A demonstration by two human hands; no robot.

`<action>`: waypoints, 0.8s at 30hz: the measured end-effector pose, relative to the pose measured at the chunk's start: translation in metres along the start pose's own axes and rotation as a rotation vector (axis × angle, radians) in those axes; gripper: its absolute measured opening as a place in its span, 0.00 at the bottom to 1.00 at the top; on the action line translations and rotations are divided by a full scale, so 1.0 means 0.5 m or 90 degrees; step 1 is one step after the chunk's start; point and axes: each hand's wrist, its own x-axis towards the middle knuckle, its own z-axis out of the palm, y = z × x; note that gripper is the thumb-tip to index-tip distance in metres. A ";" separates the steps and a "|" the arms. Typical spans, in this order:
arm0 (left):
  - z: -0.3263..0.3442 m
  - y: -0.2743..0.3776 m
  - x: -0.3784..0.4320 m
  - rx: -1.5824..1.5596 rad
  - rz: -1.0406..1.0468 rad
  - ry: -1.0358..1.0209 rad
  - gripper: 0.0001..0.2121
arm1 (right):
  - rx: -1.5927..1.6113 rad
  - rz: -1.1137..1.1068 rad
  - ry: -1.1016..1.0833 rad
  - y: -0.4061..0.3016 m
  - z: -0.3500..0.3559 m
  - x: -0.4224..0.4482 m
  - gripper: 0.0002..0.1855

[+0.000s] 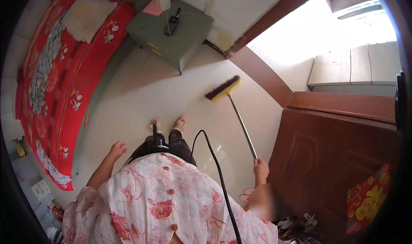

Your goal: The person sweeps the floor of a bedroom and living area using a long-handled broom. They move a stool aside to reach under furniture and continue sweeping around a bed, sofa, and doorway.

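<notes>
My right hand is closed around the metal handle of a broom, at the lower right of the view. The broom's yellow head with dark bristles is over the pale floor, ahead of my feet and to the right. My left hand hangs at my left side, away from any object; its fingers look partly curled, and nothing shows in it. A black cable runs down across my flowered shirt.
A green table with a phone and a white cup stands ahead. A bed with a red cover lies along the left. On the right are a brown door and a raised threshold. Pink slippers lie beside me.
</notes>
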 end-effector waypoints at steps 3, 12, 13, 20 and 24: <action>-0.004 0.018 0.005 0.018 0.014 -0.003 0.08 | 0.008 -0.028 -0.006 -0.083 -0.029 0.077 0.12; -0.029 -0.020 -0.008 0.228 0.083 0.029 0.10 | -0.056 -0.225 0.031 -0.433 -0.074 0.385 0.10; -0.027 -0.031 -0.019 0.130 0.058 0.027 0.10 | -0.062 -0.206 0.019 -0.466 -0.087 0.412 0.10; -0.105 -0.265 0.022 0.119 0.071 -0.238 0.13 | -0.029 -0.100 -0.058 -0.329 -0.087 0.474 0.13; -0.078 -0.228 0.017 0.112 0.103 -0.013 0.14 | -0.040 0.013 -0.026 -0.158 -0.068 0.405 0.13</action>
